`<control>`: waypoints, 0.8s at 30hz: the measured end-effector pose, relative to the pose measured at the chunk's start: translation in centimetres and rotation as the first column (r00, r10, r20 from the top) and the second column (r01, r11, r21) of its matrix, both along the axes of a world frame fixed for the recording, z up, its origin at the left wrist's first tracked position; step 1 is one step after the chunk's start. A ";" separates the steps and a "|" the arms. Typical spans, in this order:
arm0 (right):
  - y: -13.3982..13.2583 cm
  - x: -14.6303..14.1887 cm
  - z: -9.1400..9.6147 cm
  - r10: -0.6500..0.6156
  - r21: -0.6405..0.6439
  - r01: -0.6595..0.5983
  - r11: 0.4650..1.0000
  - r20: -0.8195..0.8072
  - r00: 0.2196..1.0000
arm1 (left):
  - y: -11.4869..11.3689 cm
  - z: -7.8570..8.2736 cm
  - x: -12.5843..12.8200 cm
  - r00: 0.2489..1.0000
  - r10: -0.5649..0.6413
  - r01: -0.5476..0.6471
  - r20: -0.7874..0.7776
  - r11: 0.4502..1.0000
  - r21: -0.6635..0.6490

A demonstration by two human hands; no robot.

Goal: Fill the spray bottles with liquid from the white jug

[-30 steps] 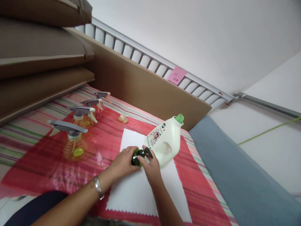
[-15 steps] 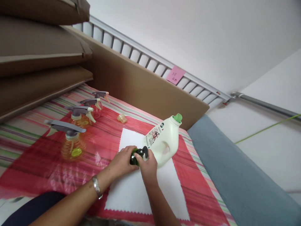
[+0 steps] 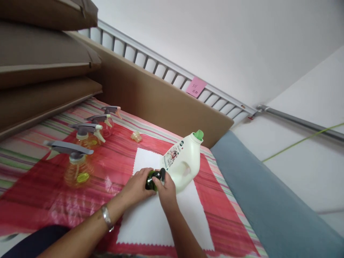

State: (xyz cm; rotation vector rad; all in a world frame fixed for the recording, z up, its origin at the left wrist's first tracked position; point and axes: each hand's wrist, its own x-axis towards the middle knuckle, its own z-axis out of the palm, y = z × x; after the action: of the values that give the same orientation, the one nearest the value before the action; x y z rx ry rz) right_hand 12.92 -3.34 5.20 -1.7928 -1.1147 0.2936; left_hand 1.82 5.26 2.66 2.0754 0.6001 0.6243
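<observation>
Over the white sheet, my left hand [image 3: 140,184] is wrapped round the body of a small dark green pump bottle [image 3: 149,182]. My right hand [image 3: 167,189] is closed on its black pump head [image 3: 162,173], thumb and fingers around the top. Part of the bottle is hidden by the fingers. Just behind my hands stands a large pale detergent jug [image 3: 189,157] with its neck uncapped and a green spout [image 3: 199,134] inside. A translucent beige cap [image 3: 136,136] lies on the red cover, left of the jug.
Several spray bottles with grey heads stand in a row at left, the nearest spray bottle [image 3: 79,170] holding yellow liquid. White scalloped sheet [image 3: 158,225] lies on the red plastic cover [image 3: 225,222]. Behind rise a brown board [image 3: 150,104] and radiator [image 3: 161,70]; stacked brown cushions [image 3: 45,46] sit upper left.
The whole view has shifted slightly, so things appear a little further left. Both hands keep their hold on the pump bottle and its head.
</observation>
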 end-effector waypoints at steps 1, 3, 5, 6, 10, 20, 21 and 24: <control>0.1 -0.2 -0.1 -0.029 0.003 0.029 1.000 0.015 0.999 | 0.0 -0.1 0.1 1.000 0.001 -0.001 0.002 1.000 0.002; 0.2 -0.5 -0.3 -0.099 -0.001 0.099 0.995 0.041 0.994 | 0.1 -0.4 0.2 1.000 0.000 0.000 0.008 1.000 0.006; 0.4 -0.8 -0.3 -0.177 -0.005 0.178 0.984 0.056 0.983 | 0.2 -0.7 0.3 1.000 0.003 -0.003 0.017 1.000 0.009; 0.5 -0.9 -0.3 -0.211 -0.001 0.211 0.977 0.059 0.976 | 0.3 -0.9 0.3 1.000 0.002 -0.002 0.022 1.000 0.010; 1.0 -1.3 -0.4 -0.287 0.048 0.284 0.958 0.060 0.956 | 0.7 -2.1 0.7 0.998 -0.021 0.019 0.051 1.000 0.024; 0.3 -0.9 0.1 -0.107 0.051 0.107 0.993 -0.015 0.994 | 1.2 -2.8 1.0 0.990 -0.017 0.007 0.138 0.997 0.073; 0.1 -0.7 0.1 -0.052 0.057 0.053 0.997 -0.020 0.998 | 1.3 -2.9 1.0 0.988 -0.027 0.015 0.150 0.997 0.081; -0.1 -0.3 -0.1 -0.016 0.035 0.017 0.999 -0.041 0.999 | 1.6 -3.2 1.2 0.984 -0.038 0.022 0.175 0.995 0.096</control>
State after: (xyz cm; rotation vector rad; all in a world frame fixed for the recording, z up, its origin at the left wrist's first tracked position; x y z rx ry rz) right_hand 12.59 -3.41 5.05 -1.7568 -1.0694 0.2980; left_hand 3.02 6.84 -0.57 2.0839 0.4442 0.8231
